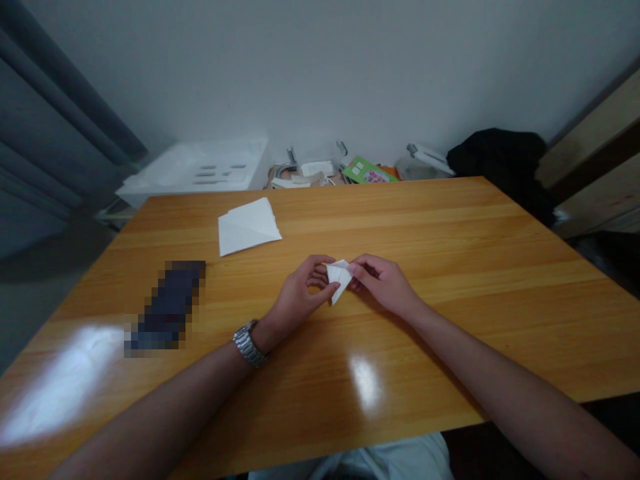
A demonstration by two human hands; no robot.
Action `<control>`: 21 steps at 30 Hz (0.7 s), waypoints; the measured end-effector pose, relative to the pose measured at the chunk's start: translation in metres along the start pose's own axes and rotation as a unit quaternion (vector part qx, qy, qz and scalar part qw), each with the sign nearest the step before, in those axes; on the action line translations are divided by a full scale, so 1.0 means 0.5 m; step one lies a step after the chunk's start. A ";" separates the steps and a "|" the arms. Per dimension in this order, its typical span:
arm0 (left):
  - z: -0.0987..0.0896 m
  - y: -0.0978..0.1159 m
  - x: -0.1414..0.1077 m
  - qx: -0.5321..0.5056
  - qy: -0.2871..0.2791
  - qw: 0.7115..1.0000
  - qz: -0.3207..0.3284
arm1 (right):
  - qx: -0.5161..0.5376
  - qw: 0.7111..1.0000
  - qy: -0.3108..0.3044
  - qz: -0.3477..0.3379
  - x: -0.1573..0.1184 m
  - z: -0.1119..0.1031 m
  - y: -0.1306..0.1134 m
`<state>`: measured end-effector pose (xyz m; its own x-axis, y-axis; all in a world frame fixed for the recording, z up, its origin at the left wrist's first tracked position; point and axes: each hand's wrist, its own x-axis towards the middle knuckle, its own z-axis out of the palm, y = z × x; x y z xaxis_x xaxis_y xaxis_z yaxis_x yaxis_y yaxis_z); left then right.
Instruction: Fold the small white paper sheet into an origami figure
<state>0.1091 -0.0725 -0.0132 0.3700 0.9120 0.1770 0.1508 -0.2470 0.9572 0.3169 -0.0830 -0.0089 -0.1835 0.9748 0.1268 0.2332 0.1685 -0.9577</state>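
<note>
Left hand and right hand pinch a folded white paper over the tabletop. Beyond its far edge lie a slotted white tray and a green booklet.

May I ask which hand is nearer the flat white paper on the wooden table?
Left: left hand is in front and right of the paper; right hand is farther right.

This looks like a room in a home. A long gray curtain hangs on the left, near a plain wall. Past the far edge of the shiny wood table, small things lie in a mess.
</note>
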 end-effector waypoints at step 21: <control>-0.018 0.003 -0.007 0.403 -0.080 0.896 0.171 | -0.285 0.955 -0.041 -0.071 0.015 -0.016 0.010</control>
<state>0.0999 -0.0734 -0.0105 0.6377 0.6955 0.3313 0.5921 -0.7176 0.3668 0.3244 -0.0736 -0.0105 -0.3205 0.9256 0.2015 0.6777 0.3727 -0.6339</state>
